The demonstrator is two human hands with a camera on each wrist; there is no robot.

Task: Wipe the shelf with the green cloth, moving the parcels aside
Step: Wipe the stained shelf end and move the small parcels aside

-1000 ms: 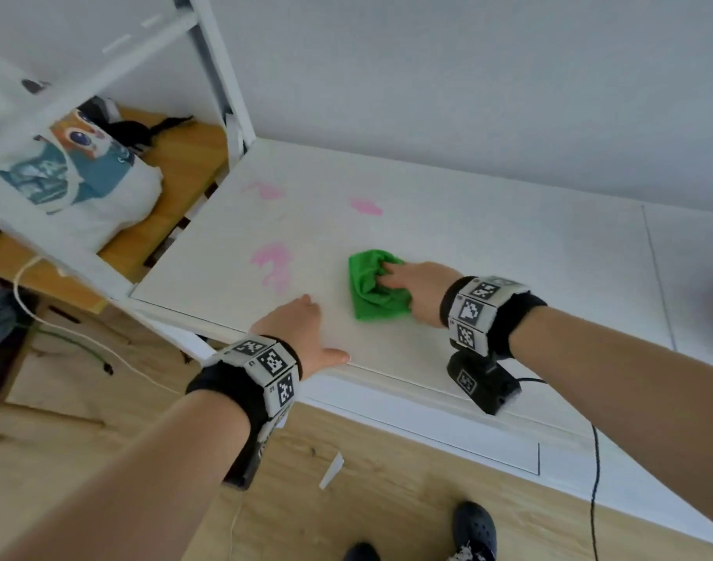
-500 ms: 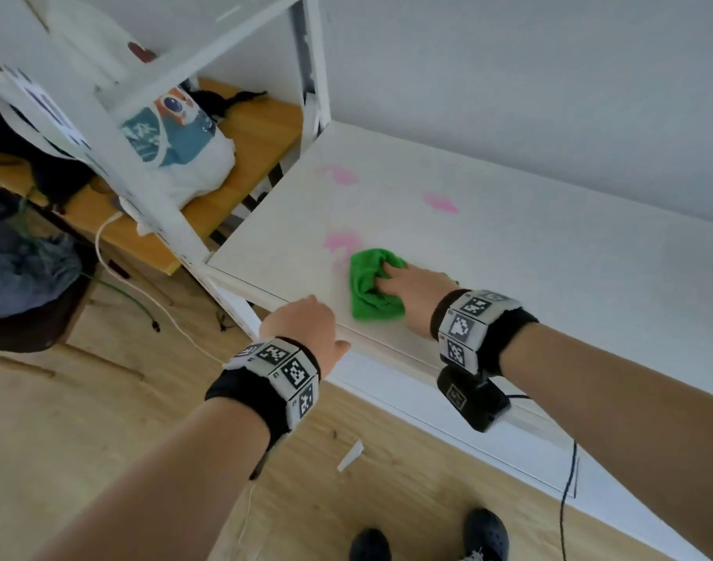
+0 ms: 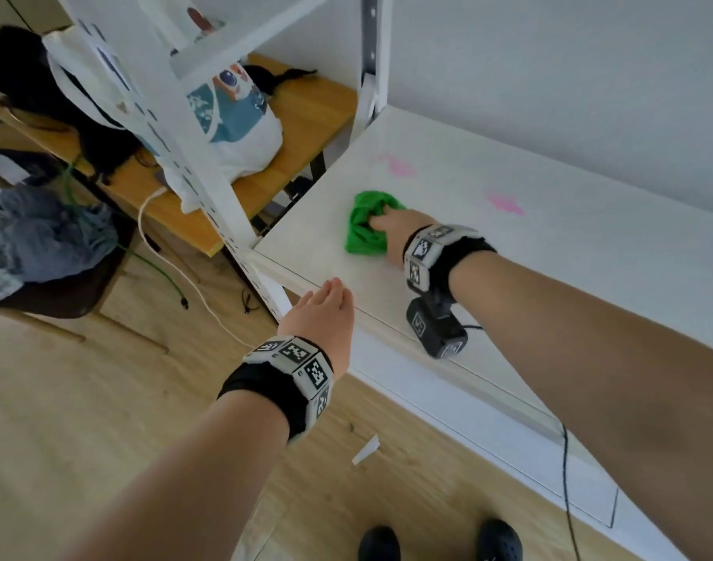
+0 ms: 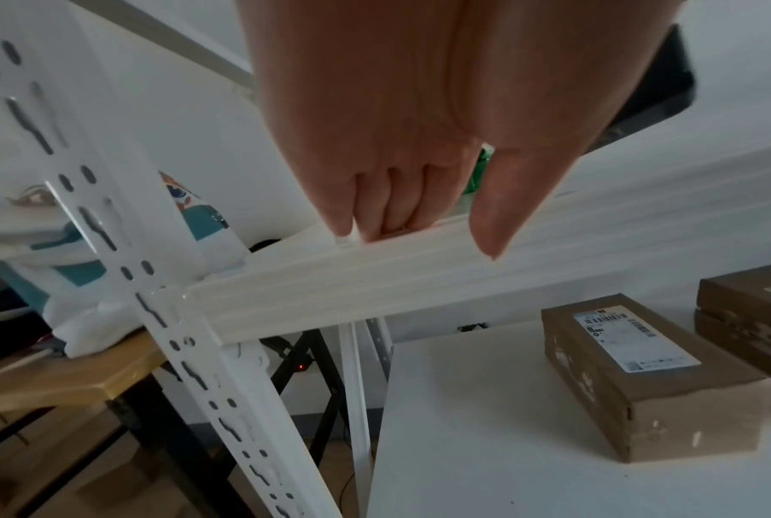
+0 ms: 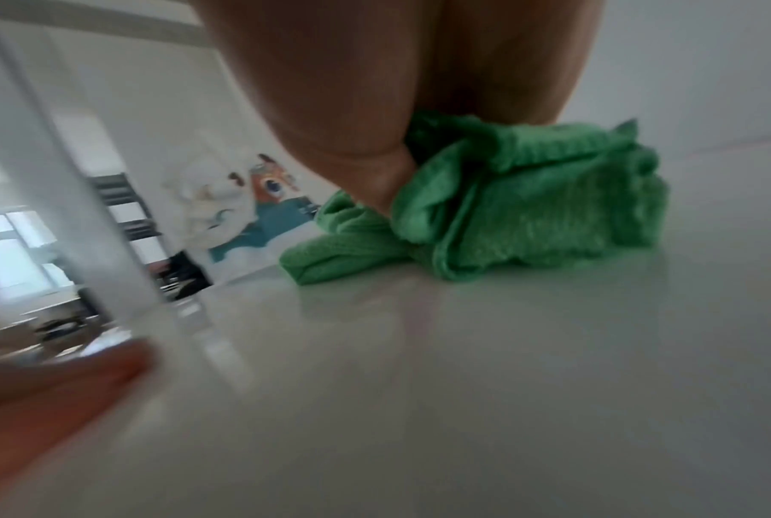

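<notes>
The crumpled green cloth point(image 3: 365, 226) lies near the left end of the white shelf point(image 3: 549, 277). My right hand point(image 3: 391, 232) presses down on it, fingers dug into its folds; the right wrist view shows the thumb sunk into the green cloth point(image 5: 530, 217). Two pink stains point(image 3: 401, 168) point(image 3: 504, 204) mark the shelf behind and to the right of the cloth. My left hand point(image 3: 326, 307) rests flat on the shelf's front edge, holding nothing. In the left wrist view its fingers point(image 4: 374, 213) lie on the front rail. Two brown parcels point(image 4: 640, 371) point(image 4: 751, 308) sit on the lower shelf.
White slotted uprights point(image 3: 209, 176) stand at the shelf's left corners. Beyond them a wooden table point(image 3: 306, 111) carries a printed white bag point(image 3: 241, 127). Cables point(image 3: 176, 273) trail on the wooden floor, and a paper scrap point(image 3: 366, 449) lies near my shoes point(image 3: 381, 544).
My right hand has pushed the cloth left and away, over the spot of the front pink stain, which no longer shows. My left hand slid left along the front edge.
</notes>
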